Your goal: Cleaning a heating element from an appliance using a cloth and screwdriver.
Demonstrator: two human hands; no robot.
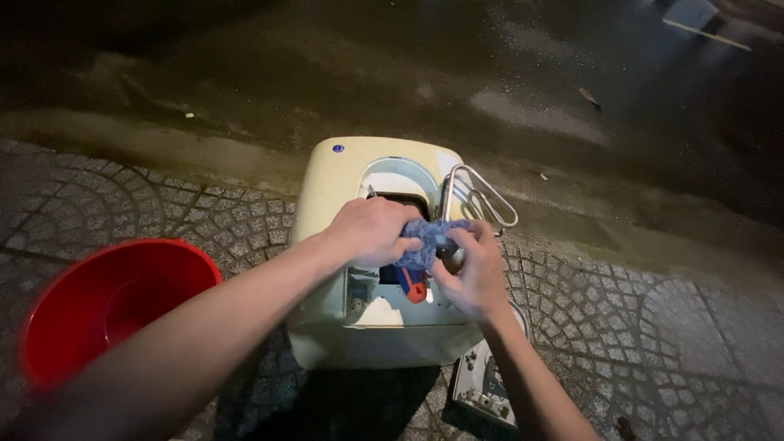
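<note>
The blue cloth (429,242) sits bunched between your two hands, right over the dark opening in the top of the cream-coloured appliance (335,192). Your left hand (369,232) has its fingers curled tight into the cloth's left side, knuckles up. Your right hand (471,269) pinches the cloth's right edge, with the thumb pressed on top; something small and round shows under that thumb, but it is too blurred to tell what it is. Both hands are closed on the cloth and almost touch each other.

Just under the cloth, inside the opening, a red and blue part (412,286) pokes out. A bent metal coil (482,196) of shiny tube sticks up from the appliance's top, just beyond your right hand. The appliance lies on patterned paving stones (122,204), its rounded end pointing away from you.

To your left, well apart from the appliance, a red basin (98,302) stands on the stones. By your right forearm, a flat grey panel (482,384) lies on the ground against the appliance's near corner. Beyond the stones runs a dark, wet road (490,73).
</note>
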